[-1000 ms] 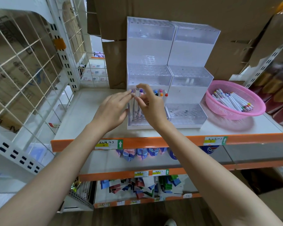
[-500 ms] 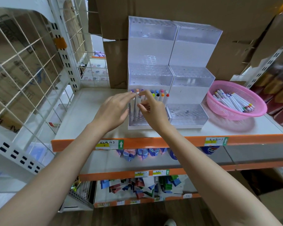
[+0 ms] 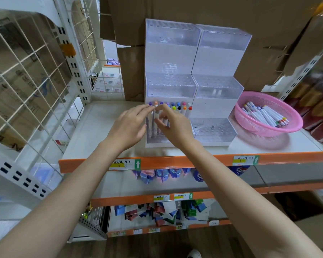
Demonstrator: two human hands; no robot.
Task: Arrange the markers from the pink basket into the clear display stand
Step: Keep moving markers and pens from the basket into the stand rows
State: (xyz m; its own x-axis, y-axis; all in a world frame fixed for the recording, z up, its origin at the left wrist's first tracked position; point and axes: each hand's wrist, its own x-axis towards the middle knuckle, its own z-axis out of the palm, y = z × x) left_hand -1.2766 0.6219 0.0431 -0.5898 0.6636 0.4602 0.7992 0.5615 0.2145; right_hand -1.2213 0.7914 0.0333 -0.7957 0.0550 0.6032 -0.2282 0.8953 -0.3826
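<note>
1. Both hands are up at the clear display stand (image 3: 194, 86), which sits on the top shelf (image 3: 104, 127) against the cardboard at the back.
2. The right hand (image 3: 172, 125) has thumb and forefinger pinched together on a white marker (image 3: 157, 116), upright over the front-left tier of the stand; it looks to be going down into a hole.
3. The left hand (image 3: 128, 127) has its fingers (image 3: 144, 109) loosely spread and holds nothing, the tips just beside the caps at the tier's left end, apparently steadying the row.
4. Done so far: a row of standing markers (image 3: 177, 107) with coloured caps runs along the back of that front-left tier, with a partial 2nd row in front.
5. Left to do: plenty. The pink basket (image 3: 250, 125), near the shelf's right edge, holds a good pile of markers (image 3: 265, 115).
6. The front-right tier and both top tiers look empty; something pale shows in the middle-right tier, but I cannot tell what.
7. My call: early days, well under half done.
</note>
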